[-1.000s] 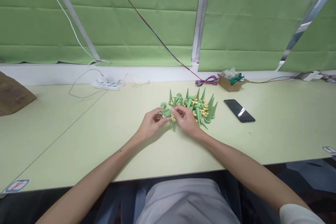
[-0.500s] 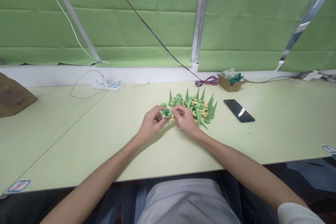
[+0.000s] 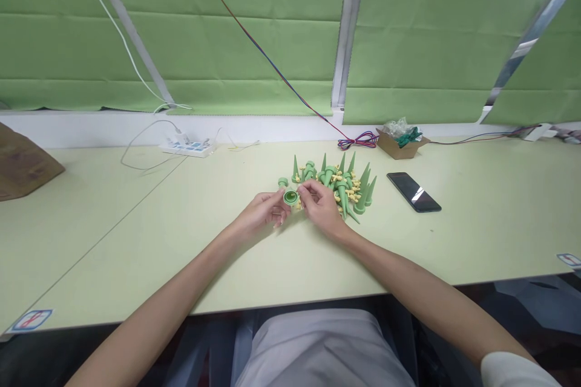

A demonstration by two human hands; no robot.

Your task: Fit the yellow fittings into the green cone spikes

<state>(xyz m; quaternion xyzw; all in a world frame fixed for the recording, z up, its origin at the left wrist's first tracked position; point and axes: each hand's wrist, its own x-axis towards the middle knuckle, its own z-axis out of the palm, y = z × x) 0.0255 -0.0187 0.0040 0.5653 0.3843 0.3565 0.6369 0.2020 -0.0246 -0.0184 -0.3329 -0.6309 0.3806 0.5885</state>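
Observation:
My left hand (image 3: 267, 210) pinches a green plastic watering spike (image 3: 291, 196) by its round head, the hollow mouth turned up toward me. The rest of that piece is hidden below its rim. At the rim's right side, the thumb and fingertips of my right hand (image 3: 320, 202) are pressed together; whatever they grip is too small to make out. Right behind my right hand lies a pile of green watering spikes (image 3: 342, 188) with small yellow valves (image 3: 353, 195) among them. A short green cap-like piece (image 3: 282, 182) stands just beyond my left fingers.
To the right of the pile lies a black phone (image 3: 414, 191). Farther back are a small cardboard box (image 3: 402, 146) with plastic wrap and a coiled red-blue wire (image 3: 358, 140). A power strip (image 3: 188, 148) and a brown paper bag (image 3: 27, 163) are on the left.
My left fingers have shifted their hold, now lower and more on the left of the green spike's head. The head is turned slightly and a little farther right. My right hand barely moved.

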